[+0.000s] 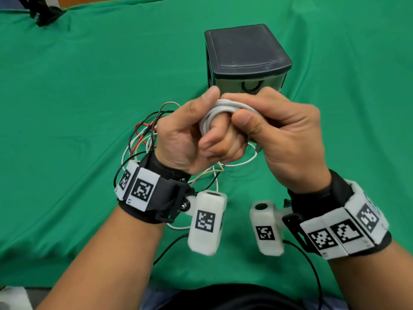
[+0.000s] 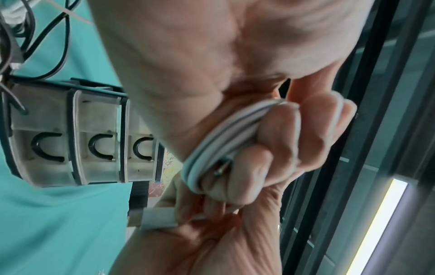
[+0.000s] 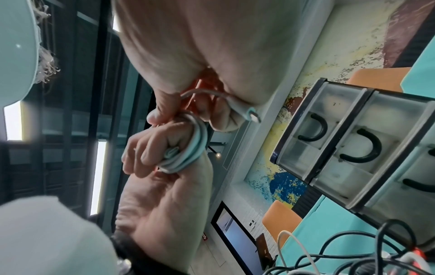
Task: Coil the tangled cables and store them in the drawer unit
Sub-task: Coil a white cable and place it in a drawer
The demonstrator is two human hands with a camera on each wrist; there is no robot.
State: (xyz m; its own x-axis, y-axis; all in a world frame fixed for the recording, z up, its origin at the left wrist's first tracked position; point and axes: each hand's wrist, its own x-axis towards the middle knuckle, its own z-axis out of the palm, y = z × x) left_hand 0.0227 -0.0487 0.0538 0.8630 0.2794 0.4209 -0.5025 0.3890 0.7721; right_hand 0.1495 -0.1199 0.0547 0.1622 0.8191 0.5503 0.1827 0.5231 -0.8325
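Above the green cloth, a white cable point(image 1: 225, 106) is wound in a small coil around the curled fingers of my left hand point(image 1: 214, 139). My right hand point(image 1: 240, 113) pinches the same coil from the right, thumb in front. The left wrist view shows the coil point(image 2: 221, 143) tight around my fingers point(image 2: 282, 134) and a white plug point(image 2: 157, 217) by my right hand. In the right wrist view a loose connector end point(image 3: 249, 113) sticks out beside the coil point(image 3: 190, 154). The dark drawer unit point(image 1: 245, 57) stands just behind my hands, its drawers point(image 2: 94, 148) closed.
A tangle of black, red and white cables point(image 1: 145, 135) lies on the cloth point(image 1: 67, 108) under and left of my left wrist, also low in the right wrist view point(image 3: 353, 256). A black strap point(image 1: 44, 14) lies at the far left corner.
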